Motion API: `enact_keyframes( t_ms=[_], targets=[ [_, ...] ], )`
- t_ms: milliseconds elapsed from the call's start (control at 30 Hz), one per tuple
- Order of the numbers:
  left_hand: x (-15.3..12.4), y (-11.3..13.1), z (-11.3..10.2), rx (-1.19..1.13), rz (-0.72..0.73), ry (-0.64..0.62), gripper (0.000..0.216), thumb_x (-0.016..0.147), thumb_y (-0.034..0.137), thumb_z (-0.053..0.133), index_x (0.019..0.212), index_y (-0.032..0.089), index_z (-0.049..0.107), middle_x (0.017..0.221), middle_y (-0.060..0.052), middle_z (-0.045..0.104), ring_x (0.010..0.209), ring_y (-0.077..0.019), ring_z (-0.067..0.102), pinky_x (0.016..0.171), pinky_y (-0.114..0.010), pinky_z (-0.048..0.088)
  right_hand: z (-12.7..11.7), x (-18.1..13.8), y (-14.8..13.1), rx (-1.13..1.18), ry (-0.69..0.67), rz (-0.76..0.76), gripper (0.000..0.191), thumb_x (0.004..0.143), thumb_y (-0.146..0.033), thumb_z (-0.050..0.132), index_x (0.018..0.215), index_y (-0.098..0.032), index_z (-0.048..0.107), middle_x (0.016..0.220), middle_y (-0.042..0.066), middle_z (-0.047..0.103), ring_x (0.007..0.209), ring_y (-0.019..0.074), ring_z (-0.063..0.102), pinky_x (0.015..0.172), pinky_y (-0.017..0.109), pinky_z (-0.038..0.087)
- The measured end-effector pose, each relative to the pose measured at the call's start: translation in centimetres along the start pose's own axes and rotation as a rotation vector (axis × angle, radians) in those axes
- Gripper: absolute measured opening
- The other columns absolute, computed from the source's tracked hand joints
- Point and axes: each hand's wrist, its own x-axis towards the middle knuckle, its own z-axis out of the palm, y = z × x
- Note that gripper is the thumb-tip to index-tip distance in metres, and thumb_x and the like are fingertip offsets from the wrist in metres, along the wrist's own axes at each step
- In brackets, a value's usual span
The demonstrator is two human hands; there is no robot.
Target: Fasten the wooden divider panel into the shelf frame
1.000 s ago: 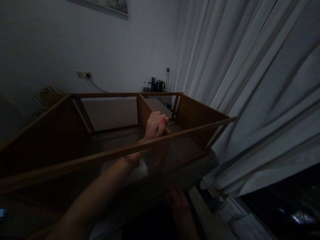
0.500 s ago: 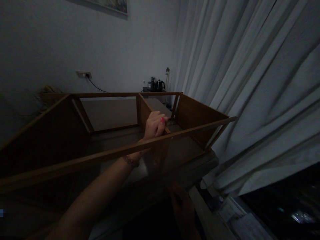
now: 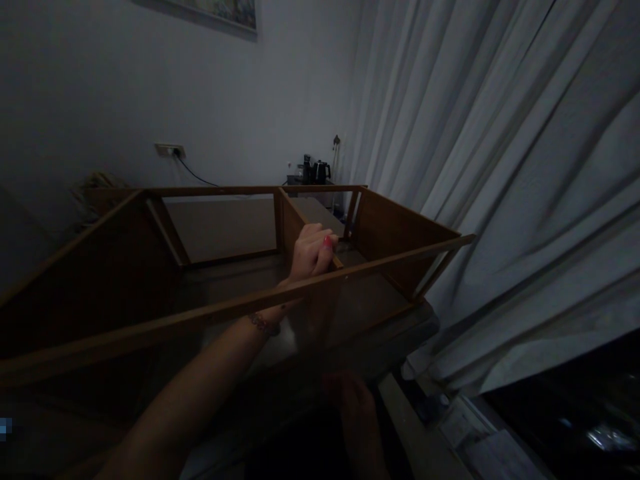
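Note:
A low wooden frame [image 3: 395, 257] with side panels and a centre divider spans the view in front of me. My left hand [image 3: 313, 250] reaches under its near rail and is closed over the top edge of the wooden divider [image 3: 294, 212]. The thumb, with a red nail, lies across that edge, and a bracelet [image 3: 264, 324] circles the wrist. Below the near rail, in deep shadow, my right hand [image 3: 356, 407] hangs low with its fingers loosely stretched and nothing visible in them. Its fingertips are dim and hard to make out.
A long pale curtain [image 3: 465, 167] hangs along the right side. Behind the frame, a black kettle [image 3: 321, 172] stands on a small table by the wall. A wall socket [image 3: 170, 150] has a cable plugged in. Papers [image 3: 507, 453] lie at lower right.
My left hand keeps its hold on the divider. My right hand has shifted slightly, its fingers now lower and a little further left. The frame looks unmoved apart from a slight view shift.

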Motion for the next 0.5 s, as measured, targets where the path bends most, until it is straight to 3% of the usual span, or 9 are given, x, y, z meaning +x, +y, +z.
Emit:
enact_keyframes(
  t_ms=[133, 300, 500],
  targets=[
    [0.0, 0.0, 0.0, 0.008, -0.008, -0.005, 0.041, 0.089, 0.030, 0.014, 0.052, 0.019, 0.029, 0.051, 0.001, 0.033, 0.057, -0.0126, 0.033, 0.063, -0.029, 0.031, -0.3, 0.5, 1.0, 0.061, 0.012, -0.009, 0.028, 0.066, -0.047, 0.062, 0.073, -0.020, 0.062, 0.074, 0.004, 0.066, 0.070, 0.0184, 0.063, 0.068, 0.032, 0.050],
    [-0.1, -0.2, 0.1, 0.015, -0.003, -0.010, 0.040, 0.089, 0.030, 0.016, 0.052, 0.019, 0.029, 0.052, 0.001, 0.033, 0.056, -0.0118, 0.033, 0.062, -0.029, 0.031, -0.2, 0.6, 0.8, 0.002, -0.086, 0.008, 0.033, 0.063, -0.038, 0.068, 0.091, -0.022, 0.060, 0.080, 0.004, 0.065, 0.073, 0.0187, 0.062, 0.064, 0.031, 0.050],
    [-0.1, 0.0, 0.1, -0.024, -0.007, -0.010, 0.039, 0.089, 0.029, 0.015, 0.054, 0.019, 0.028, 0.052, 0.002, 0.029, 0.056, -0.0120, 0.031, 0.062, -0.030, 0.030, -0.7, -0.6, -1.0, -0.517, -0.149, -0.242, 0.022, 0.073, -0.030, 0.060, 0.093, -0.021, 0.062, 0.090, 0.004, 0.065, 0.084, 0.0190, 0.060, 0.076, 0.029, 0.046]
  ],
)
